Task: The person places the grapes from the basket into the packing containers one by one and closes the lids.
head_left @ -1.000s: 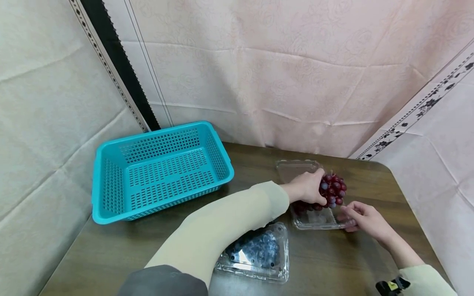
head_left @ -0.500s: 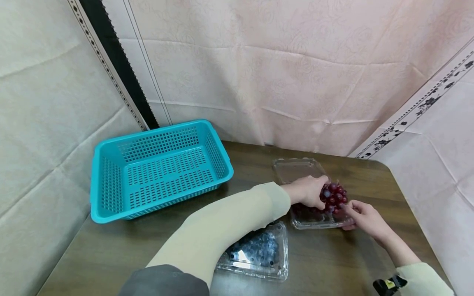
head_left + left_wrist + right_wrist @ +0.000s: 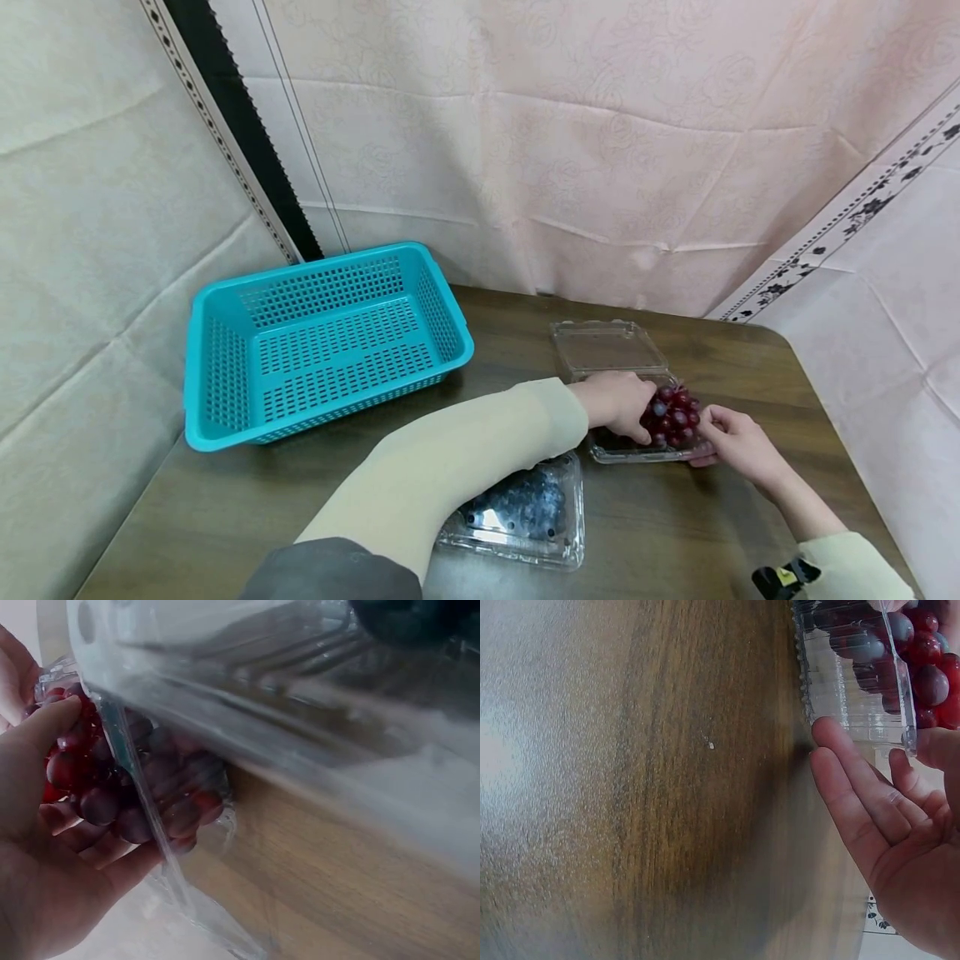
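A bunch of dark red grapes [image 3: 672, 417] lies low in a clear plastic clamshell box [image 3: 622, 457], whose lid [image 3: 603, 346] is folded back toward the wall. My left hand [image 3: 617, 403] reaches into the box and grips the bunch from its left side. In the left wrist view its thumb lies over the grapes [image 3: 71, 769] and its fingers curl beneath them. At the box's right end, my right hand [image 3: 738, 442] pinches the wall. The right wrist view has its thumb at the rim and two fingertips [image 3: 831, 739] against the outside.
A blue perforated basket [image 3: 442, 358] stands at the back left of the wooden table [image 3: 637, 533]. In front of the grape box sits a closed clear box of blueberries [image 3: 525, 508], partly covered by the left sleeve [image 3: 450, 450]. Patterned cloth [image 3: 600, 167] hangs behind the table.
My left hand has lowered the grapes into the clear box. My right hand has stayed at the box's right end, and more of the folded-back lid shows.
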Motion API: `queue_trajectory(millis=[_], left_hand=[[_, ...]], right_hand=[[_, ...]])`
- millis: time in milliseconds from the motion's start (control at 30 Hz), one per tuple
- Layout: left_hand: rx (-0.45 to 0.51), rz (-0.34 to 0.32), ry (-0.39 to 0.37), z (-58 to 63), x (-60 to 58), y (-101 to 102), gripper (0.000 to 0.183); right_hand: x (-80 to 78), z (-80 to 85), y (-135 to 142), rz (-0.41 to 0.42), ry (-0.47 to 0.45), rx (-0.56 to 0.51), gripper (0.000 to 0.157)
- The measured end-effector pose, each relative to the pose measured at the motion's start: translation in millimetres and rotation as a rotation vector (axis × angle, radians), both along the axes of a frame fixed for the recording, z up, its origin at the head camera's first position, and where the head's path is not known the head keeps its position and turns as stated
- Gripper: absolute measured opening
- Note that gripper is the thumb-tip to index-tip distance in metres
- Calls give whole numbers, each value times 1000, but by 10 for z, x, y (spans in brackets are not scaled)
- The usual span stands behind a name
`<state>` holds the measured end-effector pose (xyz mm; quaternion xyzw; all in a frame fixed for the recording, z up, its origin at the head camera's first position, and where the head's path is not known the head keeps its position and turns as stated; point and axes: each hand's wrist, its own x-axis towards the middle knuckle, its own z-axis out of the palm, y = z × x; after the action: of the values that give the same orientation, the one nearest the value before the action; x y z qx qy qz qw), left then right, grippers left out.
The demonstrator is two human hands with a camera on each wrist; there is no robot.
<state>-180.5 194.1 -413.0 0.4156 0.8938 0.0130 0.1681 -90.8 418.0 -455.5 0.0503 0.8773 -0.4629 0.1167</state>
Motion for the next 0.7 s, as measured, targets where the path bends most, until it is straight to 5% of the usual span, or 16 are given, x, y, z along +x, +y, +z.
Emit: queue_trajectory(millis=[200,500,700], left_hand=[[0,23,8,44,23,-18,65],[136,-1,97,13,-14,-71,44],[78,-12,137,2,-2,-64,33]], right_hand=[[0,3,-14,11,1,-12,27],[-1,10,-23,3,11,-15,27],[0,5,-24,-6,1,4,27]])
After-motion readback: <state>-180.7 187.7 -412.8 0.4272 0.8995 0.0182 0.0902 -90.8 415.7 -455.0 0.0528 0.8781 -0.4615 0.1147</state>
